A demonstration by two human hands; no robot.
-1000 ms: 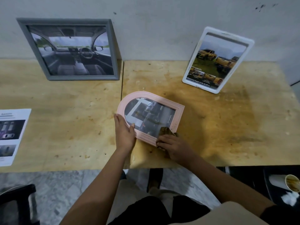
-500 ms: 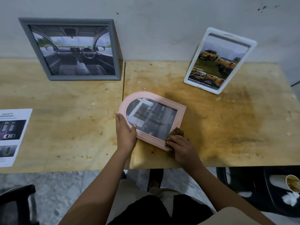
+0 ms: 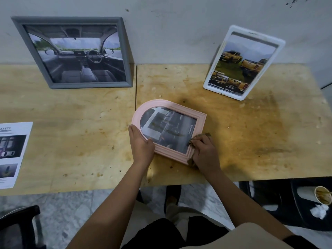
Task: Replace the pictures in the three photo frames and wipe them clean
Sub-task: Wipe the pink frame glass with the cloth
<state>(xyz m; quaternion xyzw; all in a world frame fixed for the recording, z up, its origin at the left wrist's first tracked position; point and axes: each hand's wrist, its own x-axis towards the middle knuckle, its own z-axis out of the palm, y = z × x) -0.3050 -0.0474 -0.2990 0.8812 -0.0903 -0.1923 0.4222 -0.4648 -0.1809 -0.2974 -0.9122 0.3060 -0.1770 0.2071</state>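
Table (image 3: 71, 141): two wooden tops butted at a seam, against the wall
Grey frame (image 3: 128, 51): upright, landscape, leaning on the wall at far left; car cabin picture
White frame (image 3: 222, 91): upright, portrait, far right, tilted back; yellow pickups picture
Pink frame (image 3: 172, 154): flat on the right top near the front edge, face up; long axis roughly left to right, arched end pointing left at the seam, square end right
Sheet (image 3: 12, 153): printed page flat at the left edge, well apart
Left hand (image 3: 141, 146): fingers straight, pressing the arch's near rim, thumb at the glass edge
Right hand (image 3: 204, 153): fingers curled, pinching the cloth (image 3: 204, 135) on the frame's near right corner
Cup (image 3: 321, 194): paper, on a dark seat below right
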